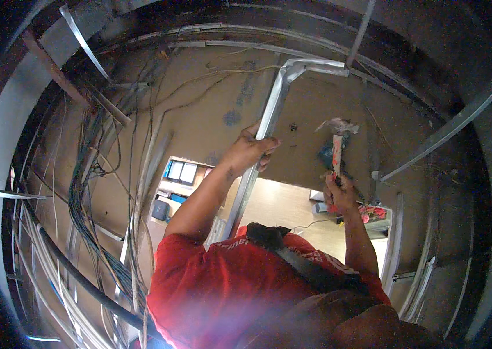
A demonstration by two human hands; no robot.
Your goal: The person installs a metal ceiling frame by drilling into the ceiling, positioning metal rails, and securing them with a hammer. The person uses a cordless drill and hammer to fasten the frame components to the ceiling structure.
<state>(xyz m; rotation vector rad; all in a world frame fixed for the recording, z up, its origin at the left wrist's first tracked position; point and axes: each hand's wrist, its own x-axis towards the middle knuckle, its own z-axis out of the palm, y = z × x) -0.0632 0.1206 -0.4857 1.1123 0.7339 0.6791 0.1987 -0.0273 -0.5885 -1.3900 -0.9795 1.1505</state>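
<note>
My left hand is closed around a long silver metal channel. The channel bends sharply at its far end and runs to the right there; its near part passes down beside my red shirt. In my right hand is a hammer, gripped low on its handle with the head up. The hammer's head looks pale and blurred, and it is apart from the channel. Both arms are raised in front of me.
Bundles of cables hang on the left. Metal strips cross the space at the upper right and upper left. Brownish ceiling boards surround an opening, through which a light floor and a shelf show below.
</note>
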